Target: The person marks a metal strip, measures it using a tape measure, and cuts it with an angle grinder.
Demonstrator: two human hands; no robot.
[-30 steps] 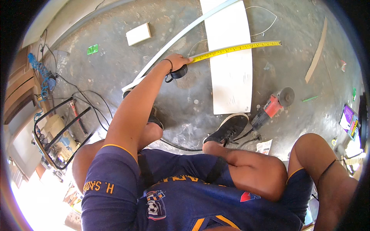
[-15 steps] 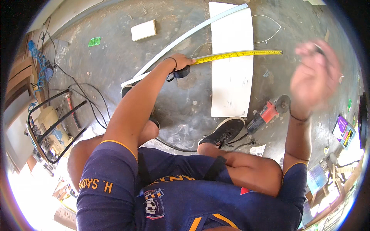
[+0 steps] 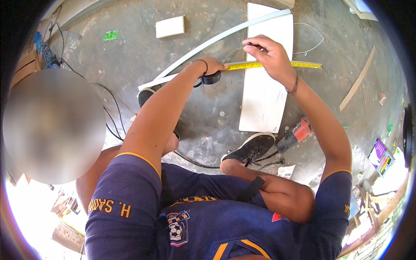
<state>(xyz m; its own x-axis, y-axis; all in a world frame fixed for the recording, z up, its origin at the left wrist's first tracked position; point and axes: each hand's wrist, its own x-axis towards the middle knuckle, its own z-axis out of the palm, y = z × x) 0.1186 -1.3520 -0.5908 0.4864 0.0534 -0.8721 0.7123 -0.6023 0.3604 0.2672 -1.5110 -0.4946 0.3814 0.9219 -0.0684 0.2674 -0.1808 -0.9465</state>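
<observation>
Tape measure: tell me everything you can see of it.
The tape measure has a black, plastic-looking case and a yellow blade with dark markings. The left hand grips it where the blade leaves the case. The blade runs right, across the white board and past its edge; whether they touch is unclear. The right hand and wrist hide part of it.

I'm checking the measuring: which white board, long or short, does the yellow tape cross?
The long white board: the yellow tape crosses it, while the short white board lies apart, farther left.
</observation>
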